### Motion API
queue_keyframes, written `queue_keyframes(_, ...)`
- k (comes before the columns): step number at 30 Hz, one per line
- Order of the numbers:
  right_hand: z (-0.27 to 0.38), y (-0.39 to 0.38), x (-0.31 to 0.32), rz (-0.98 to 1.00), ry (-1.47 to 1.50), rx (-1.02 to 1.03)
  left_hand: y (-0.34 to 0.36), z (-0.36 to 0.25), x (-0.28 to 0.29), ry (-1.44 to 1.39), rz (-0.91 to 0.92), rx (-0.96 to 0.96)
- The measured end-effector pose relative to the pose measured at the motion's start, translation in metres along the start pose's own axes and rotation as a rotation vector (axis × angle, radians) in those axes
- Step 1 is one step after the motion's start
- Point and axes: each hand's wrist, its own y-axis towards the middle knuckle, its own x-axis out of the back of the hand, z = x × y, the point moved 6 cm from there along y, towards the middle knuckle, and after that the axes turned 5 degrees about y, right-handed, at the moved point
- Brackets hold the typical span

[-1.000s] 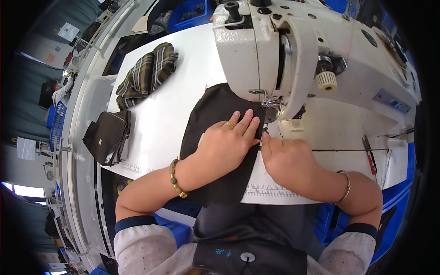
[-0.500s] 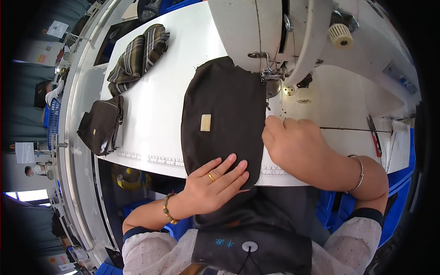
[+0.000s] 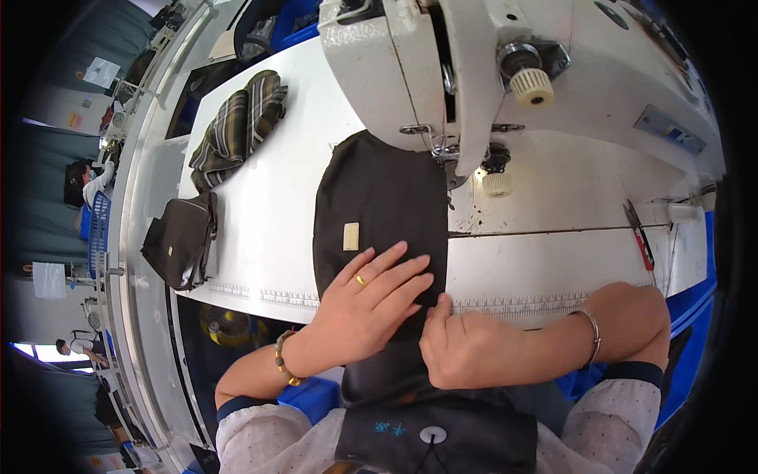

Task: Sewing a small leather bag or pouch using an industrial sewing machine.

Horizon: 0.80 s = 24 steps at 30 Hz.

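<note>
A dark brown fabric piece [image 3: 387, 201] with a rounded far end and a small beige patch [image 3: 350, 237] lies on the white sewing table. Its far right edge reaches the presser foot area of the sewing machine [image 3: 474, 79]. My left hand [image 3: 363, 304] rests flat over the near part of the fabric, fingers spread. At the near right edge of the cloth, my right hand [image 3: 474, 345] is closed, thumb and forefinger pinching the edge; the fingertips are partly hidden. The near end of the piece hangs over the table edge.
On the left of the table lie folded plaid cloth [image 3: 237, 130] and a stack of dark fabric pieces [image 3: 181, 241]. Red-handled thread snips [image 3: 641, 241] lie at the right. A printed ruler strip [image 3: 521, 304] runs along the front edge. Other people sit farther left.
My right hand has come from beside the needle area down to the near right edge of the fabric. My left hand stays flat on the cloth. The whole view has shifted slightly.
</note>
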Motion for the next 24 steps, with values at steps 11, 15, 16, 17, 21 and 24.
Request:
queue_keyframes(11, -0.006, -0.001, -0.002, 0.136, 0.005, -0.175, 0.027, 0.014, -0.012, 0.056, 0.07, -0.047)
queue_keyframes(15, -0.015, -0.001, -0.005, 0.12, -0.008, -0.179, 0.041, 0.026, -0.011, 0.067, 0.049, -0.059)
queue_keyframes(16, -0.018, -0.001, -0.006, 0.12, -0.044, -0.184, 0.044, 0.029, -0.012, 0.074, 0.058, -0.057)
queue_keyframes(17, -0.021, -0.001, -0.007, 0.128, -0.093, -0.19, 0.047, 0.032, -0.012, 0.08, 0.042, -0.064)
queue_keyframes(21, -0.029, -0.001, -0.011, 0.111, -0.077, -0.2, 0.059, 0.043, -0.012, 0.059, -0.017, -0.085)
queue_keyframes(24, -0.032, -0.001, -0.012, 0.144, -0.062, -0.203, 0.067, 0.05, -0.013, 0.037, -0.059, -0.132)
